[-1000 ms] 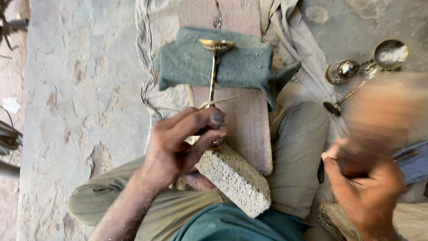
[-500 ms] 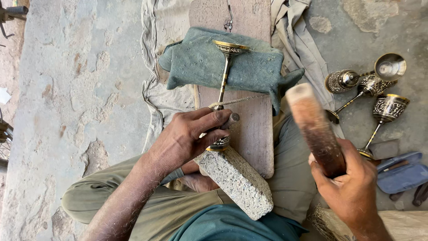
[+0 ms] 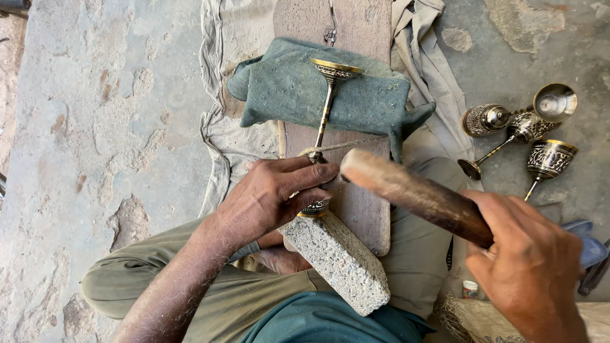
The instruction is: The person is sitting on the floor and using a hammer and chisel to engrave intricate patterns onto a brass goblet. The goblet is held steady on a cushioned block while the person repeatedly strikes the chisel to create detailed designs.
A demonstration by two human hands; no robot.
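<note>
Left hand (image 3: pixel 270 197) grasping brass goblet (image 3: pixel 324 121) on wooden board (image 3: pixel 356 209), probably pinching; right hand (image 3: pixel 530 270) clenched around wooden mallet (image 3: pixel 413 194).

A wooden plank (image 3: pixel 362 209) runs forward from the lap, lying on a spread cloth (image 3: pixel 232 136). Across its far part lies a padded cushion (image 3: pixel 286 89); a goblet (image 3: pixel 325 114) lies along the plank — foot on the cushion, cup near a stone block (image 3: pixel 337 257) at the near end. Right of the plank, on the ground, a cluster of goblets (image 3: pixel 524 127).
</note>
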